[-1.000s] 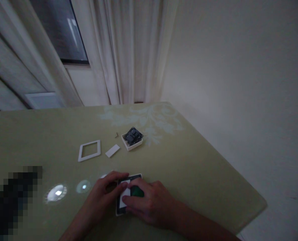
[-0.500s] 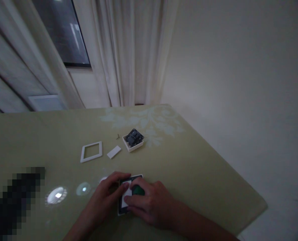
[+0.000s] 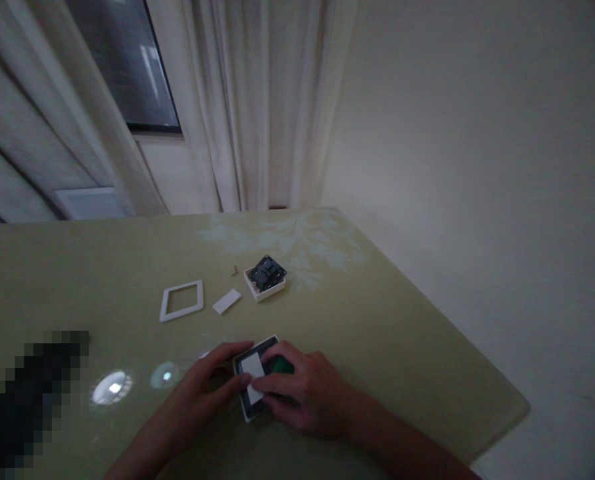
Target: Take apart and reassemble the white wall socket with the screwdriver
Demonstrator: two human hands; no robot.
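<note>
A wall switch (image 3: 252, 369) with a white rocker and a dark inner frame lies tilted on the table in front of me. My left hand (image 3: 210, 380) grips it from the left, with the thumb on its face and a finger along the top edge. My right hand (image 3: 310, 390) is closed around a green object (image 3: 281, 365), perhaps a tool's handle, mostly hidden in the palm. Its fingertips press at the switch's right side, beside the white rocker. What lies under these fingers is hidden.
Beyond my hands lie a white square frame (image 3: 165, 304), a white rectangular rocker cover (image 3: 227, 301), small screws (image 3: 234, 271) and a white box with a black switch mechanism (image 3: 267, 272) in it. A blurred dark shape (image 3: 32, 393) covers the left. The table's edge (image 3: 427, 300) slants down at the right.
The wall switch has turned anticlockwise and shifted slightly up. My left thumb has slid lower on its face. My right hand has moved a little up and right with the green object.
</note>
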